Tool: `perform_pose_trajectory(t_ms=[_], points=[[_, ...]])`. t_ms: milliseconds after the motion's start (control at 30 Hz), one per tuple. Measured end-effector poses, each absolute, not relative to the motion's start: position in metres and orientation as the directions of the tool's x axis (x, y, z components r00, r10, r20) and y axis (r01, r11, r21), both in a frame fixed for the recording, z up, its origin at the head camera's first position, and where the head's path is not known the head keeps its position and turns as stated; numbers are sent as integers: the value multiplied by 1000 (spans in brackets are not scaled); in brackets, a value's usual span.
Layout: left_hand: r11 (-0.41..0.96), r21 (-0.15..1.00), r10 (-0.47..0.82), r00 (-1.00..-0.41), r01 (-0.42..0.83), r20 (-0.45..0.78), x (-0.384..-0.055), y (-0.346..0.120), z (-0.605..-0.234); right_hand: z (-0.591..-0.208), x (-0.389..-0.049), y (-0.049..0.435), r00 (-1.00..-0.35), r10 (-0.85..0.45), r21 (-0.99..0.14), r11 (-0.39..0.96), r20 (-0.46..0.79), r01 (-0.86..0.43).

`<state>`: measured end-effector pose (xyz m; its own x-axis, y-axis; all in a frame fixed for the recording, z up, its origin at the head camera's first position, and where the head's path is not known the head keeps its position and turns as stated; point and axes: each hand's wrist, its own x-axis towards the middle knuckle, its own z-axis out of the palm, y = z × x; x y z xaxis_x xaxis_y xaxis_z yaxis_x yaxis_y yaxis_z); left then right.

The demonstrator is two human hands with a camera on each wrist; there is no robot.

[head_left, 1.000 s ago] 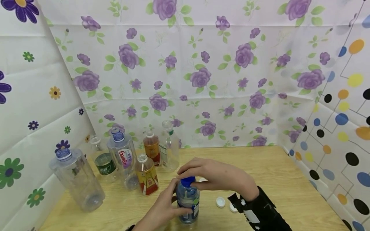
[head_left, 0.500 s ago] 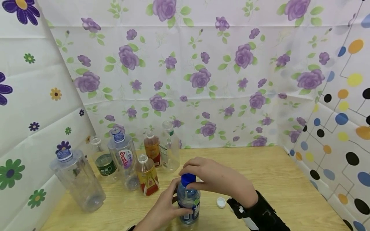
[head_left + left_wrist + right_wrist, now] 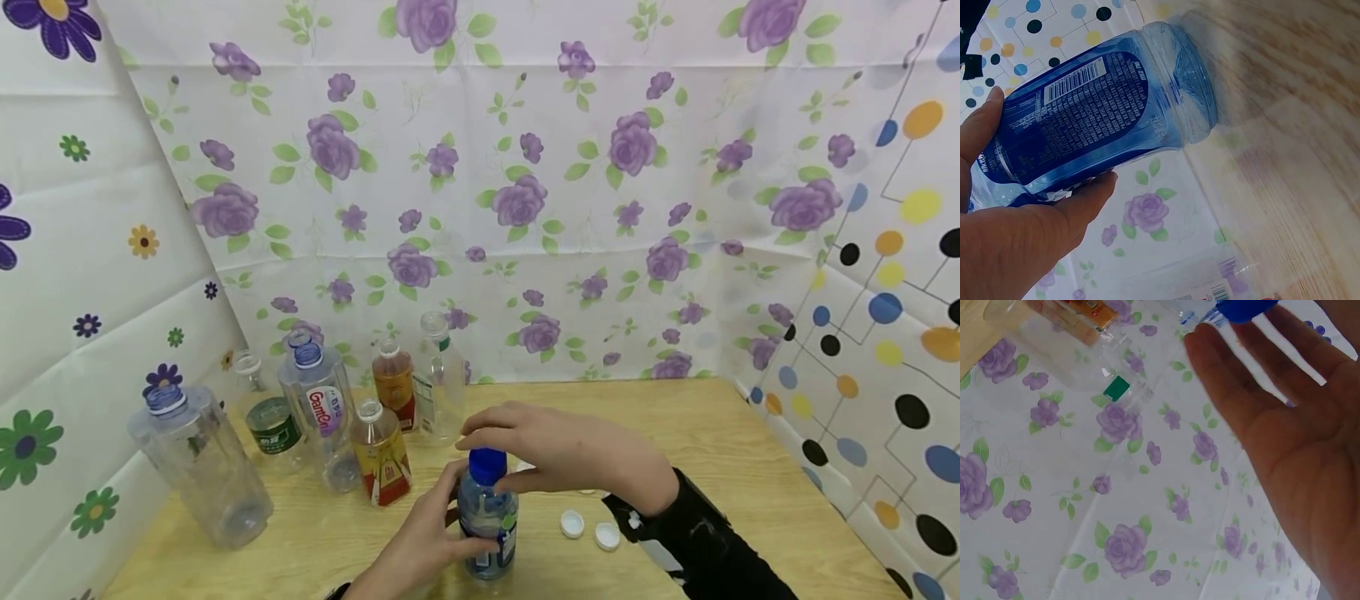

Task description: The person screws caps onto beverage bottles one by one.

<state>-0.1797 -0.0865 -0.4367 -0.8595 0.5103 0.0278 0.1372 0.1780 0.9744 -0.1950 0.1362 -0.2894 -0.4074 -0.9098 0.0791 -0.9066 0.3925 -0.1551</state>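
at the far left, a big clear bottle [image 3: 198, 467] stands uncapped on the table [image 3: 720, 467], then a bottle with a green label [image 3: 273, 427], a ridged bottle [image 3: 324, 417], a yellow-and-red bottle [image 3: 382, 454], an orange bottle [image 3: 395, 385] behind it and a clear bottle [image 3: 442, 392]. next, the left hand [image 3: 429, 532] comes up from the lower edge, fingers wrapped about the blue bottle [image 3: 491, 529], thumb across its front. that bottle stands upright on the table, blue cap [image 3: 488, 468] on its neck. the right hand [image 3: 558, 450] arches in from the right, knuckles high, pinching the cap between fingers and thumb (black sleeve [image 3: 697, 533] behind). two white caps [image 3: 572, 524] lie just beyond.
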Motion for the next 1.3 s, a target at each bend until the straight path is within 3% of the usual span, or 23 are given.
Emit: perform_pose_trajectory(t_ms=[200,400,600,933,1300], points=[[201,972,497,-868,124,8,-179,-86,-437,-277,-200,138,-300,-953,-159,291,34,-943],[203,972,492,-871,115,1,-180,-86,-436,-273,-202,137,-278,-961,-91,277,-6,-957],[198,973,494,-870,122,8,-180,-86,-437,-273,-199,134,-300,-954,-42,301,-18,-953],[173,979,502,-865,108,6,-180,-86,-438,-275,-188,125,-430,-903,47,429,-11,-902],[184,977,498,-867,105,-1,-180,-86,-437,-270,-189,125,-427,-902,-17,429,-53,-903]])
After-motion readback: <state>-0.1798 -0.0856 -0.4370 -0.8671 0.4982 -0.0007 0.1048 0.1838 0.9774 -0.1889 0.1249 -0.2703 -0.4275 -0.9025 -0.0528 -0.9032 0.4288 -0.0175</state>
